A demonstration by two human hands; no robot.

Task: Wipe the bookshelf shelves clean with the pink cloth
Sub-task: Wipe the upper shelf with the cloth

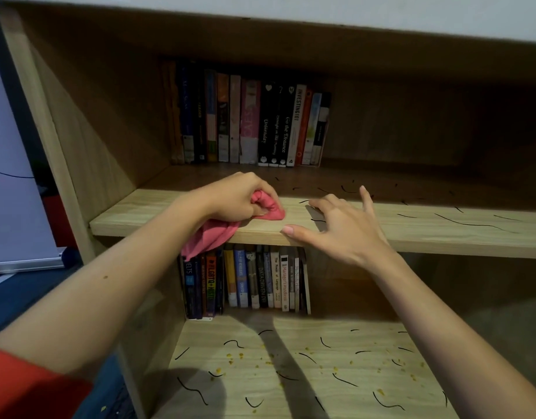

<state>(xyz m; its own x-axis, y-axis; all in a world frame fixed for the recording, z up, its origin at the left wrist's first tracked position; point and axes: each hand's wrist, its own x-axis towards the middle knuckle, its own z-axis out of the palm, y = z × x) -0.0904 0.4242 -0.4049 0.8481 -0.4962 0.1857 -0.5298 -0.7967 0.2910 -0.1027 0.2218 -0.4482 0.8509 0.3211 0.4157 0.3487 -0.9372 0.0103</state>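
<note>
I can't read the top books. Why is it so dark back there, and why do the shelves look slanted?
Head view: the upper books sit far back under the board above, in shadow, while the front edge of the middle shelf catches the light. Head view: the wide lens slants straight boards. Head view: arm shadows cross the lower shelf.

Two shelves were in view: upper shelf [139,213] and lower shelf [366,397]. Two rows of books stood on them, upper row [248,122] and lower row [254,279], each exceeding ten volumes; exact totals were unreadable. One pink cloth [212,237]. Two grips: left grip [239,198], right grip [345,228]. Black strands [469,223] numbered over twenty.
</note>
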